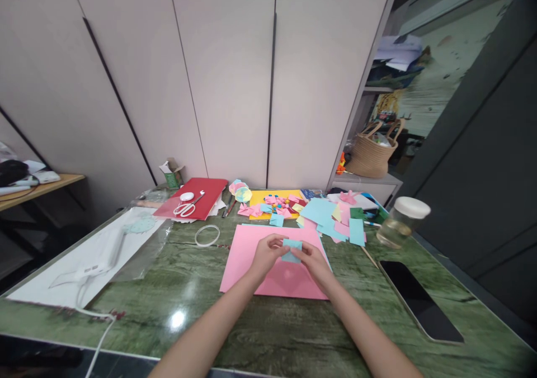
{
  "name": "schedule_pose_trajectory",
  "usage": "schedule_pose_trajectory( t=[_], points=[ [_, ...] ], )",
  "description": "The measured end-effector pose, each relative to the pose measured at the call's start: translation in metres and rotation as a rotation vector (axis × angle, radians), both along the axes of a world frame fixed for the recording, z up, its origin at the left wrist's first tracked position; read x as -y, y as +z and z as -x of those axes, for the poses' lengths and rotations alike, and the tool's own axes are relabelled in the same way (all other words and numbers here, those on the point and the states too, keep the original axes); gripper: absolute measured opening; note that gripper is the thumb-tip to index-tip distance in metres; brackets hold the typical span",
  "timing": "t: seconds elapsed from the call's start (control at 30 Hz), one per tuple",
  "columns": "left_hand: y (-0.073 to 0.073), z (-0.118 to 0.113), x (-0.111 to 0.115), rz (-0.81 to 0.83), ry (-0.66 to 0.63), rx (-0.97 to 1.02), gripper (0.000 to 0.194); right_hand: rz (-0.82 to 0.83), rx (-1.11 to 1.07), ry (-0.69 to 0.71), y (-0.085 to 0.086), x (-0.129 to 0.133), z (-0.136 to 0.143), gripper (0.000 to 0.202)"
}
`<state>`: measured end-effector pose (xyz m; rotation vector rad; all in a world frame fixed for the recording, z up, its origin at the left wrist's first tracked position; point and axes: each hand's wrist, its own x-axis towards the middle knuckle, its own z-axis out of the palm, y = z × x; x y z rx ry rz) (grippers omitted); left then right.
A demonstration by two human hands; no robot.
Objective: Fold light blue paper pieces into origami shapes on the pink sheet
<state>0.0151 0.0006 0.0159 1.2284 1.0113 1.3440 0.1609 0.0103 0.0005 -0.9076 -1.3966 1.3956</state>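
Observation:
A small light blue paper square (292, 251) is held up between both hands, over a large pink sheet (247, 260) lying on the green table. My left hand (268, 253) pinches its left edge with thumb and fingers. On its right edge, my right hand (311, 256) has a similar pinch. Behind the pink sheet, small folded pink and blue pieces (277, 219) lie on and beside a yellow sheet (257, 199). Loose blue, pink and yellow papers (319, 210) overlap to the right of them.
White scissors (187, 207) rest on a red folder (210, 190) at the back left. A roll of tape (207, 235) lies nearer. At left is a white glue gun (107, 255) with its cord. A lidded jar (400, 224) and a black phone (419, 299) are at right.

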Motion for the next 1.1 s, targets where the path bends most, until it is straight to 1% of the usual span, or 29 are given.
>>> schedule_pose_trajectory(
  t=[0.07,0.2,0.33,0.5,0.6,0.8,0.93,1.1],
  points=[
    [-0.0009,0.0002,-0.0009,-0.006,0.002,0.005,0.03,-0.007,0.013,0.015,0.0023,0.0008,0.0004,0.027],
    [-0.0037,0.001,-0.0029,-0.003,-0.029,0.0,0.03,-0.013,0.069,-0.015,0.0066,0.0024,0.0005,0.027],
    [-0.0033,0.0018,-0.0024,-0.036,-0.049,-0.03,0.029,-0.013,0.088,-0.003,0.0063,0.0019,-0.0011,0.029],
    [-0.0004,0.0028,-0.001,-0.075,0.008,-0.053,0.024,-0.022,0.083,0.009,0.0037,-0.0001,-0.003,0.03],
    [-0.0017,0.0035,-0.0024,-0.047,0.017,-0.034,0.023,-0.024,0.087,0.007,0.0043,-0.0003,-0.0031,0.03],
    [-0.0064,0.0041,-0.0048,0.023,0.021,0.004,0.025,-0.097,0.116,-0.08,0.0025,-0.003,-0.0035,0.029],
    [-0.0064,0.0039,-0.0042,0.032,0.017,0.02,0.025,-0.111,0.118,-0.089,0.0004,-0.0048,-0.004,0.031],
    [-0.0052,0.0038,-0.0044,0.052,0.021,0.031,0.026,-0.104,0.13,-0.123,0.005,-0.0029,-0.0049,0.032]
  ],
)
